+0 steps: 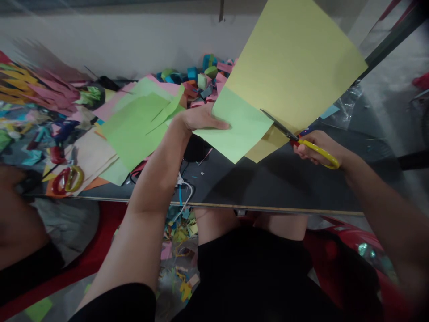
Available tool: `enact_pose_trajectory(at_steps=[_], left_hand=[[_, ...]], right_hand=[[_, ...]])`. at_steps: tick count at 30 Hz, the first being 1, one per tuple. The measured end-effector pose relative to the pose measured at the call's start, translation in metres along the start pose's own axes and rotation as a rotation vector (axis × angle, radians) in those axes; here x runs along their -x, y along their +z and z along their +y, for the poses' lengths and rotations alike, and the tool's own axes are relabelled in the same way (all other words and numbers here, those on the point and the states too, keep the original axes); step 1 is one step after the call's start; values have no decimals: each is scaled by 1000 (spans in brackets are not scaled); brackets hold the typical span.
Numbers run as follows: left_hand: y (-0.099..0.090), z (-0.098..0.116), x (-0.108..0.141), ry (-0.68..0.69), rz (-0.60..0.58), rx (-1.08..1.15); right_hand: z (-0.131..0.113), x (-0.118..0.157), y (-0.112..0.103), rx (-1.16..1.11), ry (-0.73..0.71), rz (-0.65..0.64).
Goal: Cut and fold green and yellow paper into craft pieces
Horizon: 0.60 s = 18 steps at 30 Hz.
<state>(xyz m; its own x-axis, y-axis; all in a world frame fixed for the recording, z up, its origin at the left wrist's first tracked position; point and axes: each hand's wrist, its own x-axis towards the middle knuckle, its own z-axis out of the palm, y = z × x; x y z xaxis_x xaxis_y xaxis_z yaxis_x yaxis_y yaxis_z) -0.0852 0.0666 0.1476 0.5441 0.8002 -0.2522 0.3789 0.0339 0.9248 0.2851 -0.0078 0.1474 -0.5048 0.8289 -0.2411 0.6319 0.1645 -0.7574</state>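
My left hand (208, 119) grips a light green sheet (239, 127) near its left corner, thumb on top. Behind that sheet lies a large yellow sheet (291, 62), raised above the dark table; a yellowish corner also shows below the green one. My right hand (313, 147) is closed on the handles of scissors (318, 153), yellow on the side that shows. Their blades point up and to the left, at the right edge of the green sheet and across the yellow one. How much paper lies between the blades is hard to tell.
Green sheets (134, 129) and pink paper lie on the left of the table (234, 188). Behind stands a pile of colored paper rings (204, 82). Red and yellow scissors (69, 180) rest near the front edge. Another person's arm (16, 214) is at far left.
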Motion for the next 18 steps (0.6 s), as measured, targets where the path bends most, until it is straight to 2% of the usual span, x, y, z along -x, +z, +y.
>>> enact_pose_trajectory(at_steps=[10, 18], left_hand=[[4, 6, 4, -73, 42, -14], [3, 3, 6, -61, 2, 45]], right_hand=[[10, -6, -4, 86, 49, -10], [-3, -1, -2, 106, 85, 22]])
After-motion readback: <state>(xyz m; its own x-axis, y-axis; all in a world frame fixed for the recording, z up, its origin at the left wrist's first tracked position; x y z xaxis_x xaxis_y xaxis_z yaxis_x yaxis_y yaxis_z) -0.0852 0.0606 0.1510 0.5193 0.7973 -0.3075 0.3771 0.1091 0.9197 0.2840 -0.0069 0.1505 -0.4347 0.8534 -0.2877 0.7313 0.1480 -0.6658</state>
